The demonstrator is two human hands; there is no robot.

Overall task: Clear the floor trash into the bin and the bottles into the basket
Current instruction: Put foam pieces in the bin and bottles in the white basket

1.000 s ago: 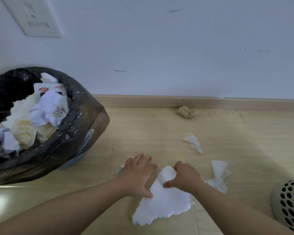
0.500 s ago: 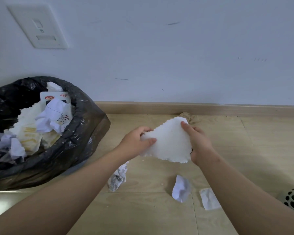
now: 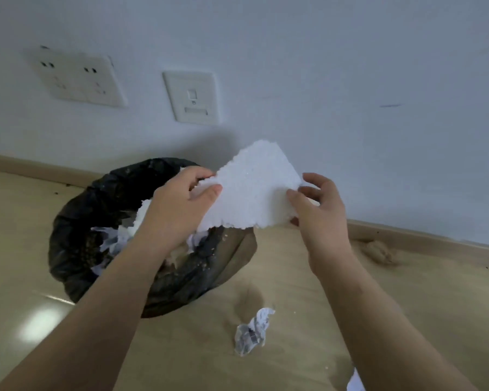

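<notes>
Wooden floor (image 3: 299,292), white wall (image 3: 350,66); foam sheet (image 3: 254,190) in left hand (image 3: 178,204) and right hand (image 3: 319,215) grip, over bin (image 3: 76,227).

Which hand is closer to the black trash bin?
Left. The left hand grips the white foam piece right above the bin; the right hand pinches the foam's other edge, off to the bin's right.

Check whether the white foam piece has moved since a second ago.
Yes: the foam piece left the floor, moving leftward to the bin rim.
</notes>
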